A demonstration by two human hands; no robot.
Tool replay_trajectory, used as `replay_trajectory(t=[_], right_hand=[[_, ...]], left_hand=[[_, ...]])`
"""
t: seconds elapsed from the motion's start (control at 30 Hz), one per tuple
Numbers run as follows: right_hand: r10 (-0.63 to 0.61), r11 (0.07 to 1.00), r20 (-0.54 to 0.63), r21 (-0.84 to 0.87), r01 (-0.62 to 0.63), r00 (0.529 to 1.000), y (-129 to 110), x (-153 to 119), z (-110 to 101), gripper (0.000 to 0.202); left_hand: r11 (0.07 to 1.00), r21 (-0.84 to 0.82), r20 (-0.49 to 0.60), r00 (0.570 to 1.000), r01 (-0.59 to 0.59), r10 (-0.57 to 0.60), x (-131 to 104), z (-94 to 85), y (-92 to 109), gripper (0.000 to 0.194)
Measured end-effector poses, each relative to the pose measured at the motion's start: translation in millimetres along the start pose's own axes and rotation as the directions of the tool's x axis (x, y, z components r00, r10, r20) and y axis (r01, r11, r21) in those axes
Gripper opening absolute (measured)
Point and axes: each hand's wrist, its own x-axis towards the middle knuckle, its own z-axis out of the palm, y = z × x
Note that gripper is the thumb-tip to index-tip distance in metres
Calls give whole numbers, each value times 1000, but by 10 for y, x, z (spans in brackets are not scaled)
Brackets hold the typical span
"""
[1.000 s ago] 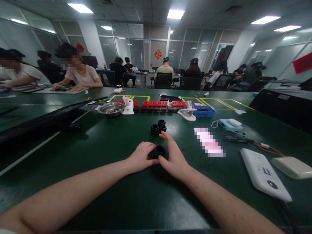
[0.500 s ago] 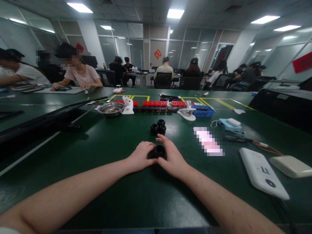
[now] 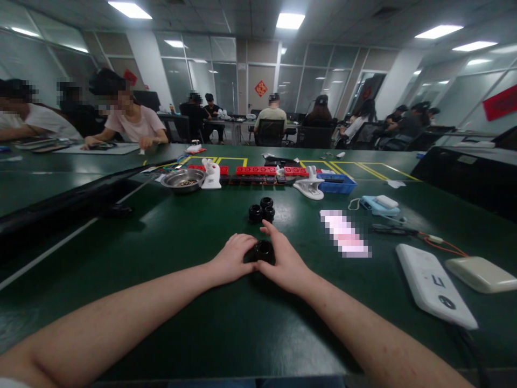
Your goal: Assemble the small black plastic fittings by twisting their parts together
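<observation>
Between my hands, on the green table [image 3: 194,323], is a glossy black ring-shaped part [image 3: 265,250] with a round hole in its top. My left hand [image 3: 235,258] curls round its left side, thumb in front and fingers behind. Against its right side rests my right hand [image 3: 285,260], thumb at the front, with the forefinger raised and pointing away. Just beyond my fingertips sit three similar black ring-shaped parts [image 3: 256,213], grouped close together.
A metal bowl [image 3: 183,181] with small pieces, white clips [image 3: 310,186], red strips [image 3: 256,171] and a blue tray [image 3: 337,183] line the far side. To the right lie a pixelated pink item [image 3: 345,234], a white device [image 3: 436,285] and cables. A person [image 3: 129,121] works at far left.
The view has shifted very slightly. Both hands stay around the same black part, with hardly any movement.
</observation>
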Motion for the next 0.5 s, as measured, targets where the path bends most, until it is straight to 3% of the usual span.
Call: replay_trajectory(t=[0.17, 0.37, 0.5], right_hand=[[51, 994, -84, -97, -59, 995, -6, 33, 33, 74], [-20, 1000, 21, 21, 19, 1000, 46, 19, 4, 67], [-58, 996, -9, -71, 58, 998, -1, -2, -20, 71]], left_hand=[[1000, 13, 4, 1000, -11, 11, 6, 4, -2, 29], [1000, 6, 3, 1000, 8, -8, 2, -19, 35, 33], [1000, 6, 12, 1000, 5, -5, 2, -6, 10, 34]])
